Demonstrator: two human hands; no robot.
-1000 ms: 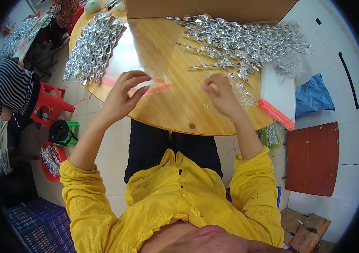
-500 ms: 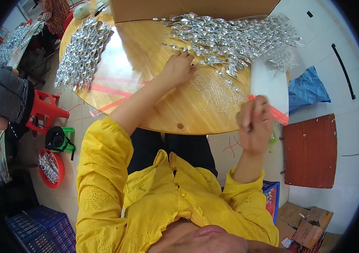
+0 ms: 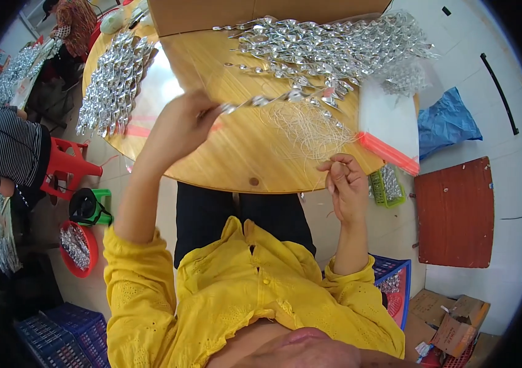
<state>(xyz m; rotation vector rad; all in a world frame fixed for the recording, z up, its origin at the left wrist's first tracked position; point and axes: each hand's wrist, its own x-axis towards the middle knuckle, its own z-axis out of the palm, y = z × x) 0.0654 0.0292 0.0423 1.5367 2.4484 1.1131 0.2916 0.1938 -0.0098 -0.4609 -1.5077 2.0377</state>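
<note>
Round wooden tabletop [image 3: 236, 153] fills the upper view; a brown cardboard box [image 3: 212, 12] is cut off at its far edge. My left hand [image 3: 178, 126] is closed on one end of a silver twisted foil strand [image 3: 273, 98], which stretches rightward above the wood toward the heap of silver foil strands [image 3: 334, 49]. My right hand [image 3: 347, 184] sits at the near table edge, fingers pinched on thin white thread [image 3: 310, 126]; how much thread lies inside the pinch I cannot make out. A second foil pile [image 3: 110, 86] lies far left.
</note>
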